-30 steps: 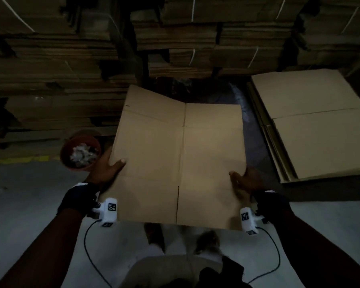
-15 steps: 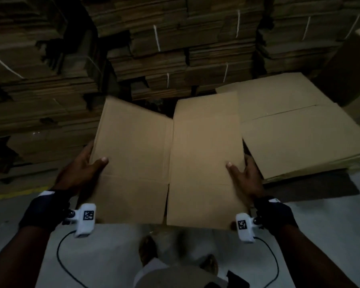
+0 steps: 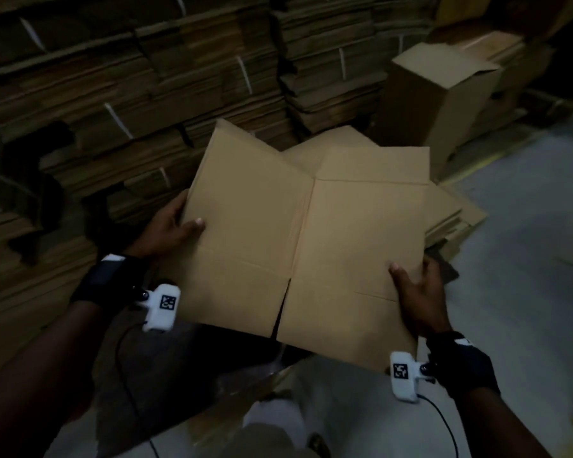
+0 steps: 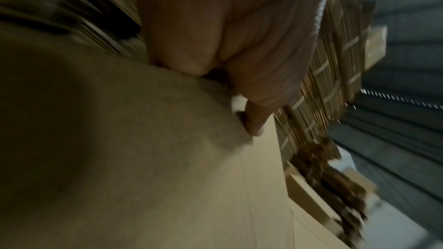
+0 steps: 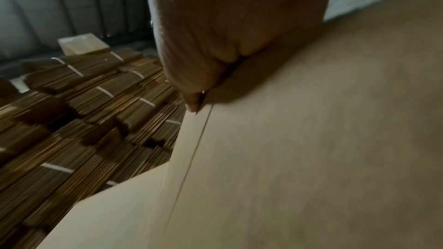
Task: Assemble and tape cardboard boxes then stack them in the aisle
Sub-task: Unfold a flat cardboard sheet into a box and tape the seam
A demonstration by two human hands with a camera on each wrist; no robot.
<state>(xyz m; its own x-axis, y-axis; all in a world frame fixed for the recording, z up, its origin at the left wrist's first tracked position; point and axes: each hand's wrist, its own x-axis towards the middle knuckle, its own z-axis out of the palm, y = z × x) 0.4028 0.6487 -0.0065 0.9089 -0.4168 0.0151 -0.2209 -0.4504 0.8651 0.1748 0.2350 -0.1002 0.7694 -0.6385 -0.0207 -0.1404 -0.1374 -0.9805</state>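
Brown cardboard: flattened box [image 3: 298,246] held off the floor in front of the body, flaps spread, centre crease running away from the camera. Gripped at left edge by left hand [image 3: 169,229], thumb on top face, fingers underneath. Gripped at right edge near the lower corner by right hand [image 3: 417,292], thumb on top, fingers wrapped under. Both wrist views blurred; thumb pressed on the board in each. Just beyond and under the held box: pile of flat boxes [image 3: 450,213] on the floor [image 3: 526,276]. Further back right: one assembled box [image 3: 440,90] standing upright, top flaps open. Behind and left: strapped bundles of flat cardboard [image 3: 146,104] stacked high. White tagged sensor units clipped at both wrists, cables trailing.
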